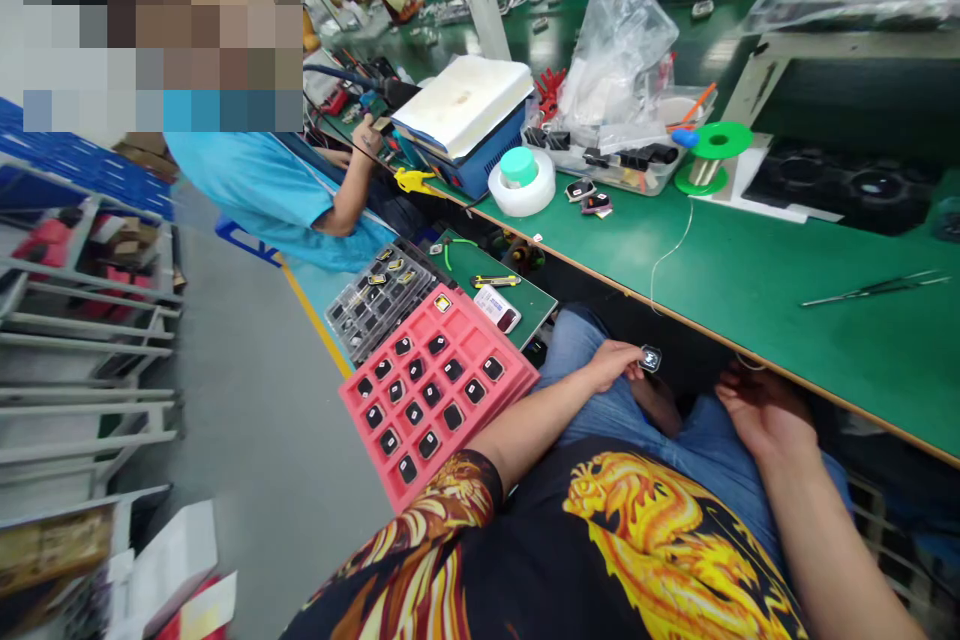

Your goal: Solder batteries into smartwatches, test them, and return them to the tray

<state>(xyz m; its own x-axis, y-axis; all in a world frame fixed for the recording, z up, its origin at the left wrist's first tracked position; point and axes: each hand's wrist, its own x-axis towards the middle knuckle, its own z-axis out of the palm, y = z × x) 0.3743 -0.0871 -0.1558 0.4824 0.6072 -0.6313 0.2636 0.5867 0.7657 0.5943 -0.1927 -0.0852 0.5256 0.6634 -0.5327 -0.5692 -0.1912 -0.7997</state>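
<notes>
My left hand [619, 364] is closed on a small square smartwatch case [650, 358] with a dark, shiny face, pinched at its edge above my lap. My right hand [769, 415] is close to the bench's front edge, palm turned up and fingers loosely curled and apart. I see nothing in it, though its fingertips are in shadow. By my left forearm, a pink foam tray [469, 335] holds several dark watch cases in its square pockets. A clear plastic tray [352, 315] with similar parts lies beyond it.
On the green bench [750, 280] are tweezers [874, 288], a solder wire spool [705, 175], a tape roll [523, 190], two watch cases [589, 195] and a blue box [480, 155]. A yellow cutter [495, 281] lies on the side board. A person in a blue shirt [262, 190] sits at left.
</notes>
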